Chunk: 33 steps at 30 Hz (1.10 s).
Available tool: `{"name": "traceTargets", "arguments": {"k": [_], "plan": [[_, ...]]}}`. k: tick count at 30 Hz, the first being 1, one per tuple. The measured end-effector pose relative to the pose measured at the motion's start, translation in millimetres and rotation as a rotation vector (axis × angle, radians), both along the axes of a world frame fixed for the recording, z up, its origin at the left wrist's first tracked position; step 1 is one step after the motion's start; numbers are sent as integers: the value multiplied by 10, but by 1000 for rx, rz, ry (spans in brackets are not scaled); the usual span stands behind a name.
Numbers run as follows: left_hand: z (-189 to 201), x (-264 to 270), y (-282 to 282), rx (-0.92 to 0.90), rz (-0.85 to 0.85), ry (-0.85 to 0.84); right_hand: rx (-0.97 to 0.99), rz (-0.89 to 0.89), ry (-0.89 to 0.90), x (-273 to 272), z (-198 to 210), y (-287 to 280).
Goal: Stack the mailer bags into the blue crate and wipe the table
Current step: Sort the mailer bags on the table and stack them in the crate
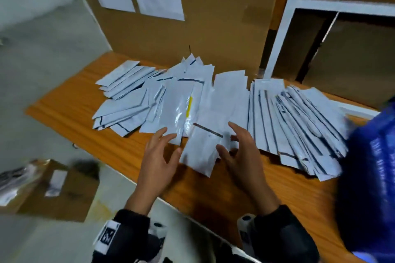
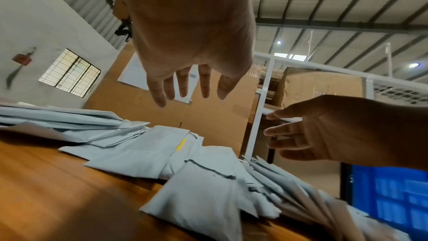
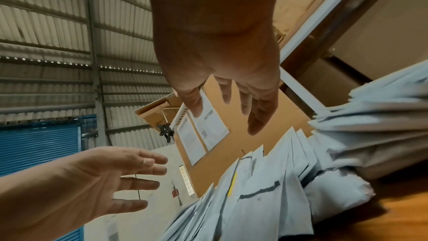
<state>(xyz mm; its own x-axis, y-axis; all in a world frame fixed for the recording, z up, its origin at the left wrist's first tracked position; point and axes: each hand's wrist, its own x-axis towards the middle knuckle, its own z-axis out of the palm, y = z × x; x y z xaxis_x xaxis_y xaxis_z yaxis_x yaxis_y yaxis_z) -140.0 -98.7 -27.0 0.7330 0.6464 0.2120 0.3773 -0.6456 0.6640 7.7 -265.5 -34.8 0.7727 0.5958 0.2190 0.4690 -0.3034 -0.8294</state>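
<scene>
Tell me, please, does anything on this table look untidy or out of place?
Yes: the mailer bags lie fanned and overlapping at mixed angles across the table, not stacked. One bag shows a yellow strip that the others lack. Both hands hover open, left hand, right hand.

Pale mailer bags (image 1: 213, 109) fanned across the wooden worktop (image 1: 89, 134). Left hand (image 1: 158, 162) and right hand (image 1: 241, 156), fingers spread, flanking the nearest bag. Blue crate (image 1: 369, 177) right of the bags.

Black sleeves (image 1: 284, 235), marker-tagged wrist cameras (image 1: 106, 236)
</scene>
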Motion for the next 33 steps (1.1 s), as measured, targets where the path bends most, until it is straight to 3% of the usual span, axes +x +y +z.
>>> {"name": "traceTargets", "arguments": {"k": [7,12,18,22,28,33], "plan": [[-161,529,709,-136,24,28,-341,-41,187,416,-191,594],[-286,866,1186,-259,111,140,-557,-89,202,390,-316,778],[-511,1115,1653,-361,105,138,-594,-286,234,167,-442,994],[-558,1129,1810,-417,63,60,-473,-425,243,-17,-478,1108],[-467,1028,1982,-368,-110,-86,-366,-667,231,-185,-396,1235],[-295,955,1961,-385,-245,-159,-330,-710,346,-282,-420,1173]]}}
